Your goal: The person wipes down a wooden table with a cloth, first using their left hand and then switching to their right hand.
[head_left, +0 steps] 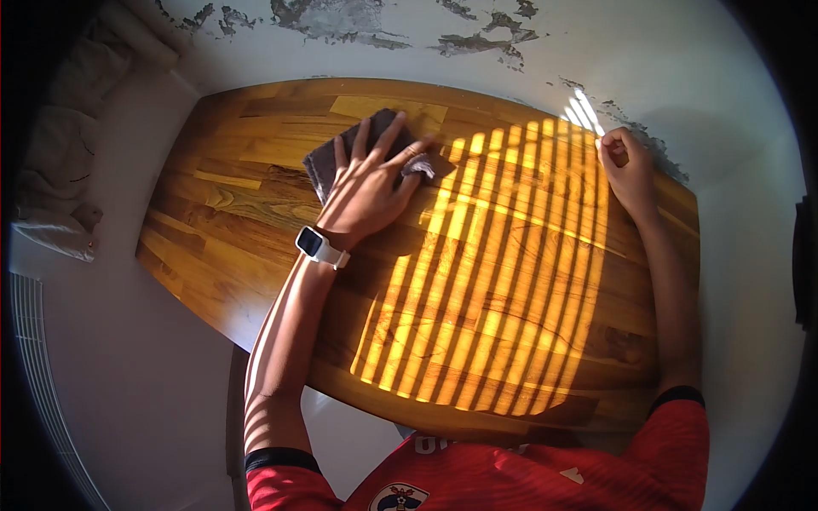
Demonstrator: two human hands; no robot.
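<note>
My left hand (369, 192) presses a dark grey cloth (322, 170) against the wooden tabletop (281, 230), near its far side. The fingers are spread over the cloth, and a fold of it bunches up between thumb and forefinger. At the far right edge of the tabletop, close to the wall, my right hand (630, 170) is closed in a pinch. A small bright spot shows at its fingertips; whether that is an object or sunlight I cannot tell. A watch with a white strap is on my left wrist.
Striped sunlight falls across the middle and right of the tabletop. The white wall (579, 51) behind it has peeling grey patches and meets the far and right edges. Pale fabric (64, 162) lies at the far left, above a white slatted grille (38, 366).
</note>
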